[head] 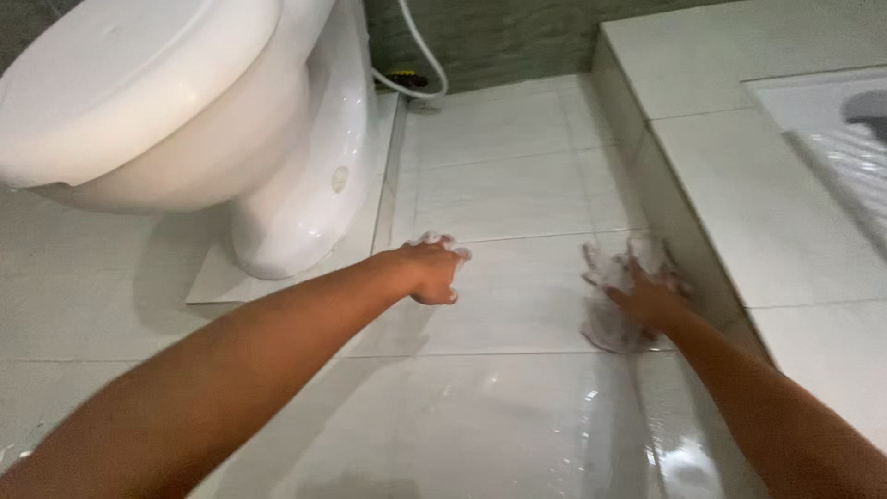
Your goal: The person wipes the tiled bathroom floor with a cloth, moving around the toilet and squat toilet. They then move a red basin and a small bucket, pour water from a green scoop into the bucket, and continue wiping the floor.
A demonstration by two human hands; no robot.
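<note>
1. The view looks down along two bare arms reaching over a wet, glossy white tiled floor (499, 194) in a bathroom.
2. The right hand (647, 296) presses down on a pale, sudsy cloth (614, 323), spread flat against the floor. The fingers lie splayed on top of it, pinning it rather than clenching it.
3. The cloth sits directly under that palm, right at the foot of a raised tiled step (758, 212) that rises just beyond the fingertips on the outer side.
4. The left hand (432, 270) hovers or rests just above the floor, well apart from the cloth. Its fingers are curled loosely with white foam on the tips; it seems to hold nothing, though motion blur makes that hard to confirm.
5. The cloth looks soft, limp and soaked, so it would likely feel light but slippery with soap. A firm hold would best come from bunching its middle under the palm, since the edges appear thin and floppy.
6. Beyond the left hand stands a white toilet (185, 111) with its lid closed, on a low plinth.
7. A white hose (420, 65) curls along the wall behind the toilet.
</note>
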